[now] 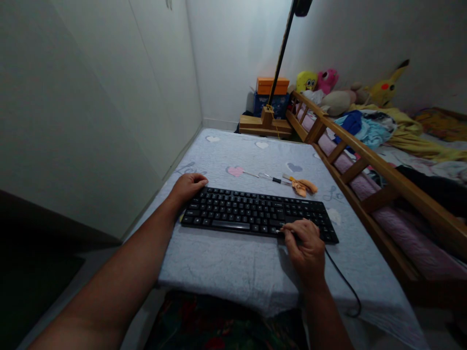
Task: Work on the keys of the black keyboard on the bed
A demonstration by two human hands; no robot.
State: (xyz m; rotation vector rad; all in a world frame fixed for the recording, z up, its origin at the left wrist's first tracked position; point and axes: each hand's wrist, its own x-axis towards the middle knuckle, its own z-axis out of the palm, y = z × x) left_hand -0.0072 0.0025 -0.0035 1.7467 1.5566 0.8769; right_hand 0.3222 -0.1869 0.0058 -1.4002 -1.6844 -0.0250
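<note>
A black keyboard (237, 210) lies flat on the cloth-covered table in front of me. My left hand (188, 187) is closed around its far left corner, thumb and fingers together at the edge. Over the lower right keys, near the arrow keys, my right hand (304, 240) is closed in a pinch. Between its fingertips is a thin stick with a small white tip (279, 231), which looks like a cotton swab; most of it is hidden by the fingers. The tip is at the keys. A black cable (346, 282) runs from below my right hand toward the table's near right.
Behind the keyboard lie a thin brush-like tool (272, 179) and a crumpled orange-tan item (302, 186). A wooden bed rail (365, 158) borders the table's right; a pale cabinet (109, 97) borders the left. A wooden stand (265, 124) with a pole is beyond the far edge.
</note>
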